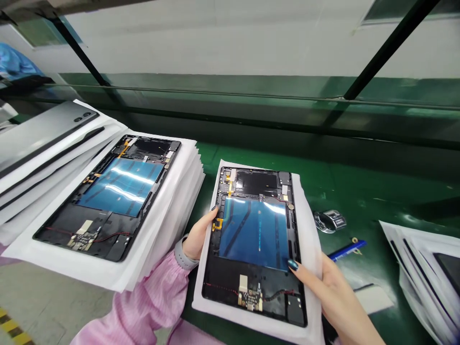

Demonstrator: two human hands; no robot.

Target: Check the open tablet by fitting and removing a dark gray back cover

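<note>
In front of me is an opened tablet with a blue battery area, a small circuit board near its lower end and orange flex cables at the upper left. It lies on a white foam sheet. My left hand grips the left edge, its thumb on the frame. On the lower right, my right hand clasps the other edge, thumb on the tablet's face and fingers hidden beneath. To the left, a similar opened tablet tops a stack of white foam sheets.
Silver-backed tablet covers lean in foam layers at far left. On the green bench lie a shiny metallic object, a blue pen-like tool and a pale flat piece. Another foam-wrapped stack stands at right.
</note>
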